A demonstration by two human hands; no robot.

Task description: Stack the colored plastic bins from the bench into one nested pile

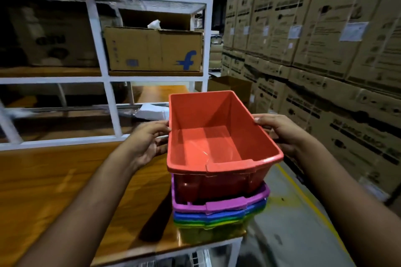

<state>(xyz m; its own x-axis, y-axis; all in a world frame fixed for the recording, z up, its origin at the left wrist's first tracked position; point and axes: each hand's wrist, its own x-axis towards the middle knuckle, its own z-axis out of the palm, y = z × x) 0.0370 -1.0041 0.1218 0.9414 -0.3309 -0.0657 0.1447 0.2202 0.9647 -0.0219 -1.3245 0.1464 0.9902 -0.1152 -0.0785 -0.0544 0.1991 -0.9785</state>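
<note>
Red bin (pixel 217 136) sits partly down in the nested pile (pixel 219 217), not seated: its rim rides well above the purple bin (pixel 225 204) rim. Under purple come blue (pixel 217 214), green (pixel 214 222) and a yellow-green bin (pixel 208 235) at the bottom. Pile stands at the right front corner of the wooden counter (pixel 54 191).

Left hand (pixel 147 143): grip clamped on the red bin's left long rim, thumb on top of the rim, fingers curled under along the outside wall. Right hand (pixel 280 132): grip clamped on the right long rim, fingertips over the edge, palm outside.

White metal shelf rack (pixel 108 80) behind the counter, holding a cardboard carton with a blue logo (pixel 156 50). Wall of stacked brown cartons (pixel 325 50) to the right, across the concrete floor (pixel 288 234) with a yellow line.
</note>
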